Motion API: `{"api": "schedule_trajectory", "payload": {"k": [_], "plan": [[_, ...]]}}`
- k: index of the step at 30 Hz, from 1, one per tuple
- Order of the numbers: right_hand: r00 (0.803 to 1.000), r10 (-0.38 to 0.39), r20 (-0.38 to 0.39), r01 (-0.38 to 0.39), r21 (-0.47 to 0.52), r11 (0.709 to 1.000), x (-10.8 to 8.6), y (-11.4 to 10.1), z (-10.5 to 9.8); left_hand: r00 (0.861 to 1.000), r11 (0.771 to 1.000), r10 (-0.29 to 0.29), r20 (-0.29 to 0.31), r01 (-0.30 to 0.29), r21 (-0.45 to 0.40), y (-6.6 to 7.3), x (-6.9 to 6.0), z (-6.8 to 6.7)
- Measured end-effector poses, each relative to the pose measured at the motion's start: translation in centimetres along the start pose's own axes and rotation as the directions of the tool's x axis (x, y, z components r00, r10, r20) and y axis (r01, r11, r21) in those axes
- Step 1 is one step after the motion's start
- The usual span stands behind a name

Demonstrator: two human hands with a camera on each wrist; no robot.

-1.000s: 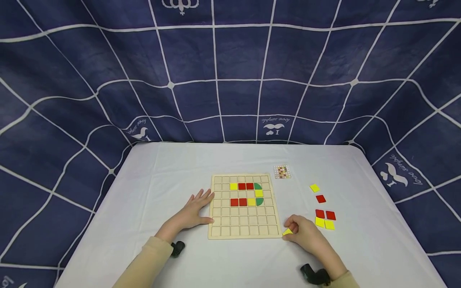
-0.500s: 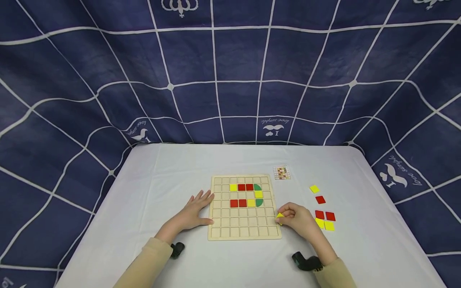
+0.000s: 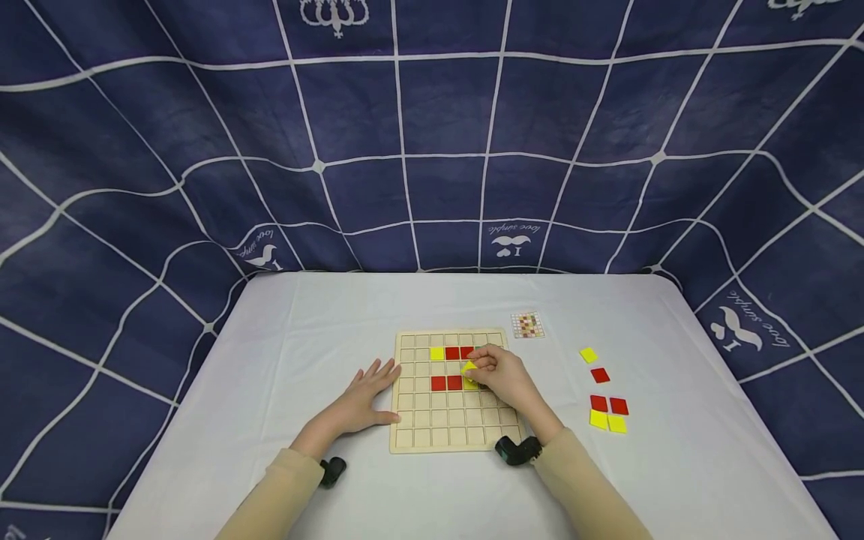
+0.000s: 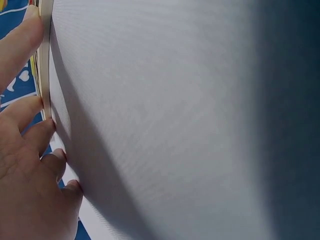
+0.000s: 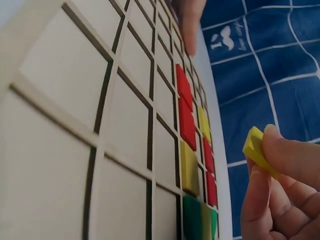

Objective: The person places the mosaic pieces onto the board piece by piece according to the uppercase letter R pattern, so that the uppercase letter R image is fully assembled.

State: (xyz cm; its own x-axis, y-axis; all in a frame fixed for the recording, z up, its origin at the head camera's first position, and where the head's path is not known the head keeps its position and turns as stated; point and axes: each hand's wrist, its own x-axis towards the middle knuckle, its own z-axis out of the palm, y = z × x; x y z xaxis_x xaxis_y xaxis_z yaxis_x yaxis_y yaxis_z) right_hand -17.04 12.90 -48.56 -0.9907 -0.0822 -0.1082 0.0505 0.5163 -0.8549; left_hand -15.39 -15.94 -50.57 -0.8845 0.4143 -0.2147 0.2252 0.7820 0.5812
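A wooden grid board [image 3: 439, 420] lies on the table with red, yellow and green tiles set in some squares. My right hand [image 3: 508, 379] pinches a yellow square tile [image 5: 255, 145] between thumb and fingers, held above the board's right half; it covers the green pieces there in the head view. Two red tiles [image 3: 446, 383] sit side by side left of the held tile, and a yellow tile [image 3: 437, 353] lies in the row behind. My left hand [image 3: 361, 397] is spread, its fingertips and thumb touching the board's left edge.
Several loose tiles lie right of the board: a yellow tile [image 3: 589, 355], a red tile [image 3: 600, 375], then a cluster with another yellow tile [image 3: 617, 424]. A small printed pattern card [image 3: 528, 325] is behind the board's right corner. A dark blue curtain [image 3: 445, 187] hangs behind the table.
My right hand has carried the yellow tile from beside the board's front right corner, leftward and away from me, to over the tile rows. My left hand has stayed at the left edge.
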Motion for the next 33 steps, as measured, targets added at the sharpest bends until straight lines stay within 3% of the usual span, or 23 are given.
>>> {"api": "schedule_trajectory", "payload": {"k": [16,33], "plan": [[0.997,-0.059,0.048,0.063,-0.077,0.995,3.3,-1.4,3.0,1.000,1.000,-0.011,0.003,0.011,0.001,0.4,-0.2,-0.2],[0.979,-0.162,0.123,0.182,-0.184,0.966,3.6,-1.5,4.4,1.000,1.000,-0.003,0.003,0.003,0.004,0.0,-0.1,-0.1]]}}
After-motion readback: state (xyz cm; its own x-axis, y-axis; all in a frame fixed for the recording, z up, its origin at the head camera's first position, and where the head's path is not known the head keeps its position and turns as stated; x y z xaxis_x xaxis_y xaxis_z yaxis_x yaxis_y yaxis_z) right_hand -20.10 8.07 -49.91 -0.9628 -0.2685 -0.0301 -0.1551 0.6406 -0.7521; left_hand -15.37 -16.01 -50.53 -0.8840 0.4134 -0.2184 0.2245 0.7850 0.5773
